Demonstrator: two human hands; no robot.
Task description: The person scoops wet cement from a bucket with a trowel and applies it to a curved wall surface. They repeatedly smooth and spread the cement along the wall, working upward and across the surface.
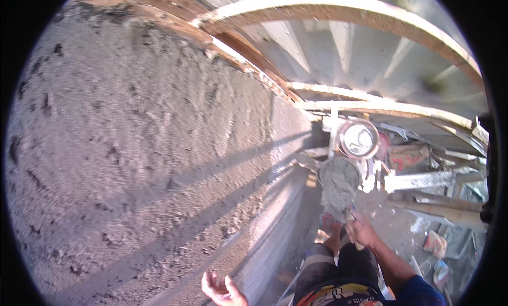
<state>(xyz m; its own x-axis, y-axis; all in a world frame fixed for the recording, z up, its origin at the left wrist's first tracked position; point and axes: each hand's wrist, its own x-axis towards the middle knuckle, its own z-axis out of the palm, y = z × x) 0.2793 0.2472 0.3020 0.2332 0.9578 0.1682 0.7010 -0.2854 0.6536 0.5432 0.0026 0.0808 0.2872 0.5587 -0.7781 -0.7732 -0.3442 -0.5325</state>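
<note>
My right hand (pixel 361 232) is wrapped around the handle of a trowel (pixel 350 219). A heap of wet grey mortar (pixel 335 196) lies where the trowel's blade is, hiding the metal. Just beyond it is a round container of mortar (pixel 353 170), partly covered by the heap in this view; whether the two touch I cannot tell. My left hand (pixel 221 291) is at the lower edge, fingers curved and apart, with nothing in it. It is nearest to the rough grey plastered wall (pixel 143 142), which fills the left side and shows pits and shadow bands.
A round bucket (pixel 373 147) with a bright inside stands beyond the mortar. Timber pieces (pixel 439 206), a paper sack (pixel 408 156) and litter (pixel 435 244) lie on the right. Wooden beams (pixel 338 14) and corrugated roofing (pixel 317 46) run overhead. My feet stand close to the wall.
</note>
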